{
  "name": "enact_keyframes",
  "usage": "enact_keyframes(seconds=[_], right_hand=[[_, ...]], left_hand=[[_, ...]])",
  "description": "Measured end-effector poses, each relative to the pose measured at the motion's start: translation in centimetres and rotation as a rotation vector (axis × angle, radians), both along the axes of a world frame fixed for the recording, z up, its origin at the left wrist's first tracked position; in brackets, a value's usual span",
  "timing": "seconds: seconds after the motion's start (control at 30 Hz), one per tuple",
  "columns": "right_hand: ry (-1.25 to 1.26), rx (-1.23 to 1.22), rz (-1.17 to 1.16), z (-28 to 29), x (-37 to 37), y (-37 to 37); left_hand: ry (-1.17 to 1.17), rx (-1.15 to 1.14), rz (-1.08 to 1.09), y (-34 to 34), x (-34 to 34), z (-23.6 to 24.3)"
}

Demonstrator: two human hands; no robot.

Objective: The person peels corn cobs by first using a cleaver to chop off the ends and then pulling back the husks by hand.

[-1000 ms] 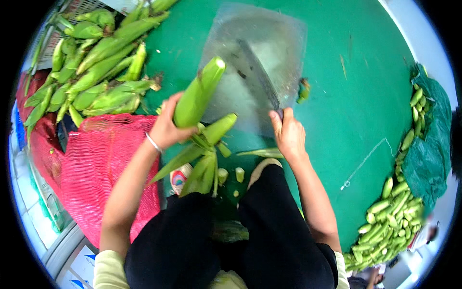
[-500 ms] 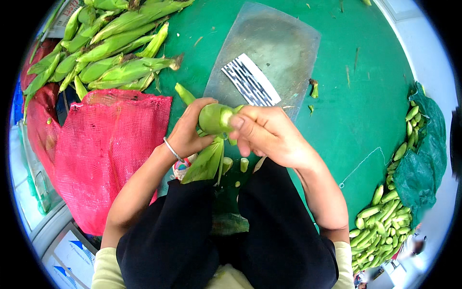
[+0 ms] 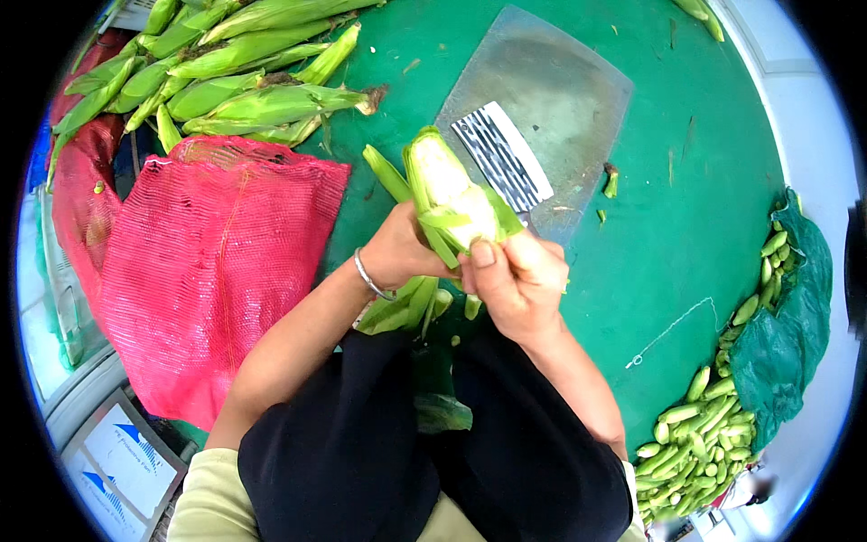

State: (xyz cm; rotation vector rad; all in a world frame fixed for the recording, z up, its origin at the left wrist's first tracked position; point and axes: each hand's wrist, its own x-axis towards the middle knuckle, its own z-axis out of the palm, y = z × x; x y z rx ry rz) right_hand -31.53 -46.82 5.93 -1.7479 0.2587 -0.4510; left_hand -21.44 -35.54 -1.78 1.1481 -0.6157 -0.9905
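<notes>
Over the green surface between my knees, my left hand (image 3: 399, 246) is closed around the lower part of an ear of corn (image 3: 454, 188). Its green husk is opened, baring a pale inside toward the top. With thumb and fingers pinched, my right hand (image 3: 524, 287) grips a flap of the corn husk at the ear's near right end. Parts of the ear and husk are hidden by my fingers. Loose green husk leaves (image 3: 397, 309) and cut stub pieces lie below my hands. Just beyond is a black-and-white striped, broad rectangular blade (image 3: 502, 152).
The blade rests on a translucent cutting board (image 3: 578, 99). Unpeeled corn ears (image 3: 262, 107) are piled at far left, behind a pink mesh sack (image 3: 226, 262). Smaller green ears (image 3: 700, 443) heap at right beside a dark green sack (image 3: 784, 339). A thin string (image 3: 673, 330) lies nearby.
The ear has been turned, so its opened husk and pale inside now face up. My right hand has moved down and right, pulling husk. The whole view has shifted slightly.
</notes>
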Motion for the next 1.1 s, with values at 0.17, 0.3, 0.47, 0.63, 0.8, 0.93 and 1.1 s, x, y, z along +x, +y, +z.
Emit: enact_keyframes(seconds=[0.17, 0.3, 0.47, 0.63, 0.8, 0.93, 1.1], right_hand=[[-0.002, -0.007, 0.036, 0.4, -0.9, -0.1], [0.129, 0.223, -0.049, 0.5, -1.9, 0.0], [0.260, 0.581, 0.029, -1.1, -1.9, -0.2], [0.518, 0.954, 0.109, -0.6, -1.3, -2.2], [0.410, 0.871, 0.119, -2.6, -1.4, -0.4], [0.294, 0.223, 0.132, -4.1, -2.4, 1.7], [0.135, -0.210, 0.247, -3.6, -3.1, 1.6]], left_hand=[[0.224, 0.018, -0.251, 0.6, 0.6, 0.9], [0.005, -0.007, -0.167, 2.4, 3.9, 6.7], [-0.286, 0.171, 0.028, 0.0, 2.0, 5.8], [-0.533, 0.045, 0.002, -0.1, 1.2, 4.0], [-0.352, 0.098, 0.124, -0.6, 0.6, 3.1], [-0.056, 0.198, 0.288, -1.2, 1.7, 1.0], [0.173, 0.237, 0.246, -0.9, 1.5, 0.0]])
